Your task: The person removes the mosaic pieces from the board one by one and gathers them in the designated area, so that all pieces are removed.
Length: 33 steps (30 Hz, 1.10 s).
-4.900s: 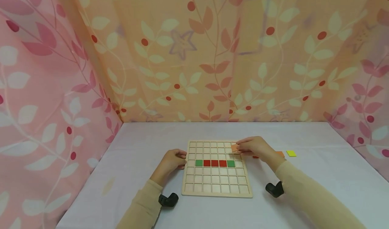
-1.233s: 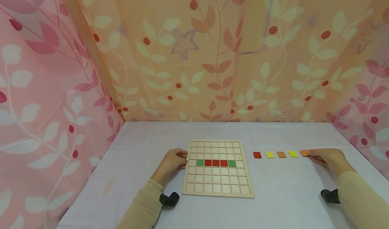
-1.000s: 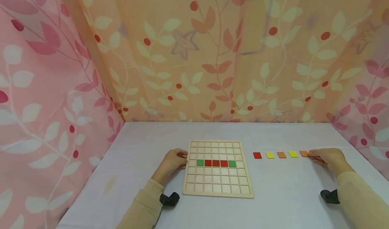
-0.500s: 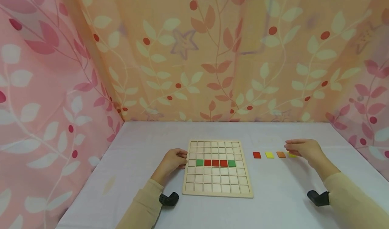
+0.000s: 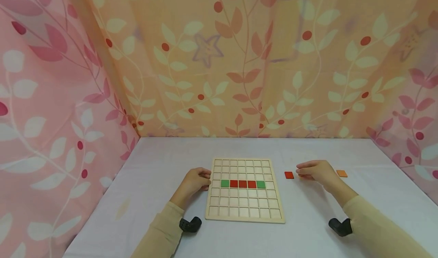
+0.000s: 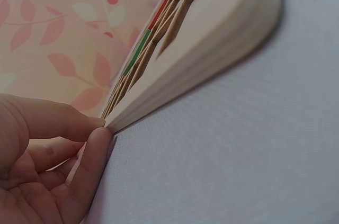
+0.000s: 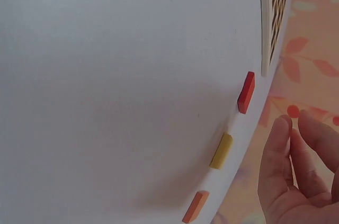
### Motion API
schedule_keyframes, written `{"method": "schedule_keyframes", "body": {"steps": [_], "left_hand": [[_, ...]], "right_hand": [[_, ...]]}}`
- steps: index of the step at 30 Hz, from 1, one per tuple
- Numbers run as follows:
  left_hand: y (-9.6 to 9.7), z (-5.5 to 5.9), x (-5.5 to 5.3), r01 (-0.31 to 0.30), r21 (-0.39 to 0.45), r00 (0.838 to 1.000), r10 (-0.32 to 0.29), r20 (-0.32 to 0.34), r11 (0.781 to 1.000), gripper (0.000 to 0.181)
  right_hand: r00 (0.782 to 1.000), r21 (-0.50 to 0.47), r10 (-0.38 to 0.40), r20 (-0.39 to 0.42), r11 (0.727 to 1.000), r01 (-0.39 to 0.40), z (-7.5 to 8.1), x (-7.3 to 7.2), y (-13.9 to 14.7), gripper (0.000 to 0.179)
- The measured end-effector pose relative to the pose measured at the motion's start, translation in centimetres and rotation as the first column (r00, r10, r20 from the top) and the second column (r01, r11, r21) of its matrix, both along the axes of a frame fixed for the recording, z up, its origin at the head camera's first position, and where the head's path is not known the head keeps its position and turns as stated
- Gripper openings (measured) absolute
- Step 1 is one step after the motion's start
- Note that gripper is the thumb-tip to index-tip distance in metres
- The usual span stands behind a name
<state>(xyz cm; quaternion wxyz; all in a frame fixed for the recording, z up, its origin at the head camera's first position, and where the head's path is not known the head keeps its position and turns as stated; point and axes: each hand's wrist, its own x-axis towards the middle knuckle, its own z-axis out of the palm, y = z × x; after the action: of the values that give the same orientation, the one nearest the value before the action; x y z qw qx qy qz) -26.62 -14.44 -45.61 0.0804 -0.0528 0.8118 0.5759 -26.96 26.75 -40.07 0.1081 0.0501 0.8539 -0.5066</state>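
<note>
A light wooden grid board (image 5: 243, 202) lies flat on the table, with a row of green, red and green square tiles (image 5: 242, 184) across its middle. My left hand (image 5: 193, 181) pinches the board's left edge between thumb and fingers, seen close in the left wrist view (image 6: 58, 155). To the right of the board, my right hand (image 5: 316, 172) hovers over a line of loose tiles, thumb and fingers apart, holding nothing. A red tile (image 5: 289, 175) and an orange tile (image 5: 341, 173) show at the line's two ends; the hand covers those between. The right wrist view shows a yellow tile (image 7: 222, 151) there.
A white cloth (image 5: 164, 155) covers the table. Floral curtains (image 5: 239, 60) close off the back and sides. Each wrist wears a black camera, such as the left wrist camera (image 5: 190, 224).
My right hand carried an orange tile from above the board's top right corner to the right end of the loose line. It then let go and moved left. The left hand stayed put.
</note>
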Motion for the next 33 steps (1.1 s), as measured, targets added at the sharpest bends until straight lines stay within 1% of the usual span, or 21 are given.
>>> {"method": "schedule_keyframes", "body": {"steps": [8, 15, 21, 27, 33], "left_hand": [[0.1, 0.0, 0.1, -0.003, 0.001, 1.0, 0.003, -0.004, 1.0, 0.032], [0.1, 0.1, 0.2, -0.003, -0.012, 1.0, 0.003, -0.01, 1.0, 0.032], [0.2, 0.2, 0.2, -0.009, -0.014, 1.0, 0.009, -0.005, 1.0, 0.032], [0.3, 0.2, 0.1, -0.018, -0.021, 1.0, 0.018, -0.005, 1.0, 0.031], [0.2, 0.2, 0.2, -0.014, -0.014, 1.0, 0.014, -0.006, 1.0, 0.03]], "right_hand": [[1.0, 0.051, 0.02, 0.003, 0.998, -0.02, -0.5, 0.1, -1.7, 0.039], [0.999, -0.039, 0.034, 0.02, 0.999, -0.033, -1.0, 0.1, -3.0, 0.037], [0.999, -0.054, 0.036, 0.027, 0.998, -0.035, -1.0, 0.2, -4.0, 0.038], [0.999, -0.027, 0.03, 0.037, 0.999, -0.03, -0.9, 0.1, -5.0, 0.036], [0.997, 0.002, 0.055, 0.051, 0.998, -0.055, -0.8, 0.3, -6.1, 0.033]]}}
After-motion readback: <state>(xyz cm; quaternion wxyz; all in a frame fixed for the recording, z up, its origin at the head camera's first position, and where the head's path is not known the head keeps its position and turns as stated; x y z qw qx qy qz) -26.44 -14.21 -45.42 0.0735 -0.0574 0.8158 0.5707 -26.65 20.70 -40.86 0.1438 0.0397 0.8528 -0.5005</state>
